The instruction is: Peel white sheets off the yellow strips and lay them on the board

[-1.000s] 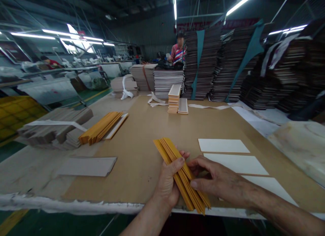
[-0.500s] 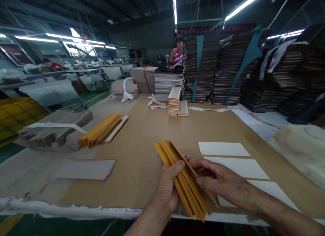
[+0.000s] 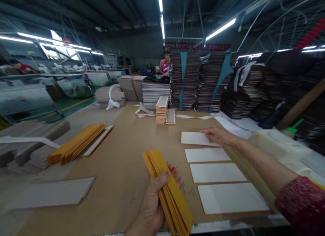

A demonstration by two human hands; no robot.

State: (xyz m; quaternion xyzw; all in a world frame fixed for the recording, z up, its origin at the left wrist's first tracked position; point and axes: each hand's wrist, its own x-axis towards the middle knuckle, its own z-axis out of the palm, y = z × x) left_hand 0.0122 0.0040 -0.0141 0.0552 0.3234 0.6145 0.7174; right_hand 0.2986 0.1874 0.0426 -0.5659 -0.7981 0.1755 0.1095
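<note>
Over the table, left hand (image 3: 153,202) grips yellow stack (image 3: 169,192); right hand (image 3: 218,135) presses white card (image 3: 194,138).

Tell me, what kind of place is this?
Most likely a factory floor where paper or cardboard goods are made by hand. Tall stacks of flat dark sheets line the back of a big worktable, a left hand grips a bundle of yellow strips, and long strip lights hang overhead.

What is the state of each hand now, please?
Left hand: closed around a stack of yellow cards.
Right hand: open, flat on the farthest white sheet, holding nothing.
</note>
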